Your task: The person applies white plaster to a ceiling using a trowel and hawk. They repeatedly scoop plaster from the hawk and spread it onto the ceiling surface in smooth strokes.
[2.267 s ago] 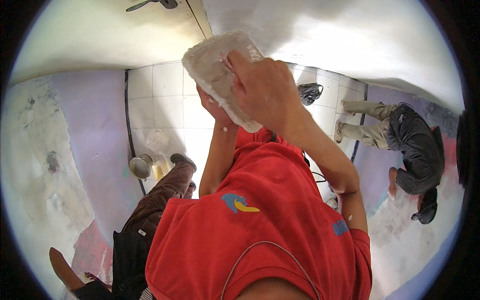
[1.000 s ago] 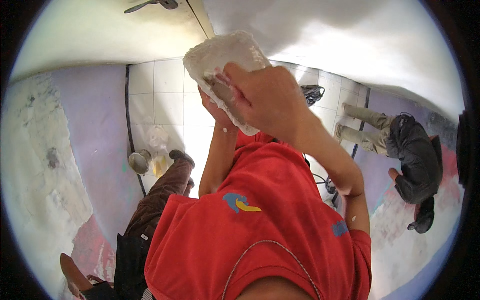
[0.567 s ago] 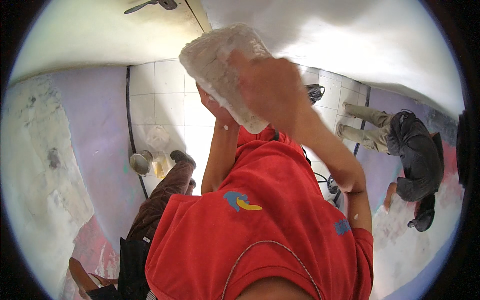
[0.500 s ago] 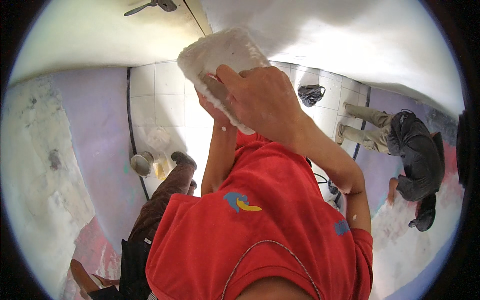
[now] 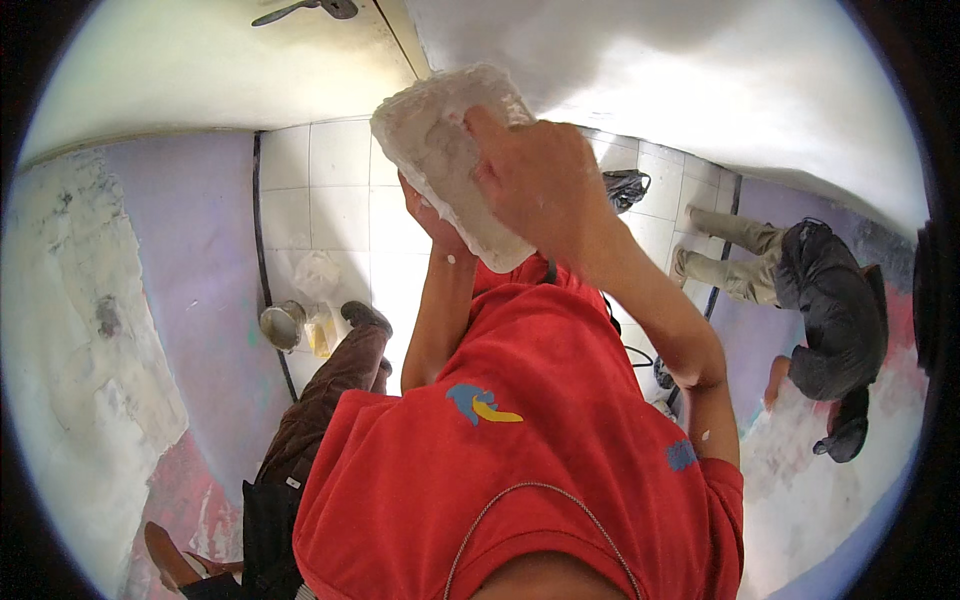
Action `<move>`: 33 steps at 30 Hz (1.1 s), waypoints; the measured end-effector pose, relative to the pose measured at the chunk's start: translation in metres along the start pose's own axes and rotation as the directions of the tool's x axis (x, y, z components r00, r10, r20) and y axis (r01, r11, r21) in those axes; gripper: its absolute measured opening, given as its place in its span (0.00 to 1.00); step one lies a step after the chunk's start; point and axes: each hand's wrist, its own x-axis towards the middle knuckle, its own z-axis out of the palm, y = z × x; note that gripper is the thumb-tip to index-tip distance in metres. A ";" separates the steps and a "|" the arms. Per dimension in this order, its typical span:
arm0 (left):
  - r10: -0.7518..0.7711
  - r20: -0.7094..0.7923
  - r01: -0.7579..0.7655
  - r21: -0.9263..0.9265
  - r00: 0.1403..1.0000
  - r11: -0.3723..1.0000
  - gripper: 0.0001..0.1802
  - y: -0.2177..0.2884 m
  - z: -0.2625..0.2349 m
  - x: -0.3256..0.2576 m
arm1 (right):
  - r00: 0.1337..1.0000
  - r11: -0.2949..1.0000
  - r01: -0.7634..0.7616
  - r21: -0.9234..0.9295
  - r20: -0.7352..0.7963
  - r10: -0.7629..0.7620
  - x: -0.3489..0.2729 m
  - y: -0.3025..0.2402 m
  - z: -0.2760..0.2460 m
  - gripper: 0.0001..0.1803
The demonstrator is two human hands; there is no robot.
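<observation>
My left hand (image 5: pixel 432 218) supports a rectangular hand board (image 5: pixel 415 118) from below, its fingers mostly hidden. White, wet-looking plaster coats the board and stands ragged along its edges. Over the board's right part, my right hand (image 5: pixel 548 185) is bent with its fingers closed and slightly blurred. The fingertips are at the grey-white plaster on top. What they grip cannot be made out. Small white specks dot both of my arms.
A pale door with a dark handle (image 5: pixel 305 12) is ahead. On the tiled floor (image 5: pixel 335 215) are a bucket (image 5: pixel 283 326) and a black bag (image 5: pixel 625 188). One person (image 5: pixel 825 300) bends at the right wall; another's brown-trousered leg (image 5: pixel 335 390) is at left.
The board has shifted slightly right and tilted. My right hand has moved up and right over it. A grey blade-like edge and a red bit by the right fingers no longer show.
</observation>
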 end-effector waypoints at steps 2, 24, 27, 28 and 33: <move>0.013 0.009 -0.013 0.048 1.000 0.999 0.29 0.005 -0.006 -0.002 | 1.000 0.992 -0.003 0.127 -0.007 0.004 0.000 -0.007 -0.015 0.16; -0.109 -0.073 0.106 -0.053 0.991 0.993 0.29 0.030 0.018 0.032 | 0.999 0.938 0.023 0.346 -0.031 -0.013 0.053 0.020 -0.008 0.13; -0.095 -0.085 0.091 -0.042 0.992 0.995 0.29 0.024 0.021 0.029 | 0.990 0.990 -0.108 0.093 -0.079 0.115 0.047 0.012 -0.022 0.12; -0.060 -0.086 0.061 0.001 0.994 0.998 0.29 0.022 0.019 0.027 | 0.999 0.999 -0.042 -0.009 -0.028 0.042 0.041 0.007 -0.012 0.11; -0.039 0.020 0.038 0.044 0.999 0.998 0.29 0.033 -0.002 0.023 | 0.999 0.974 0.026 0.227 0.023 -0.033 0.031 -0.012 -0.015 0.14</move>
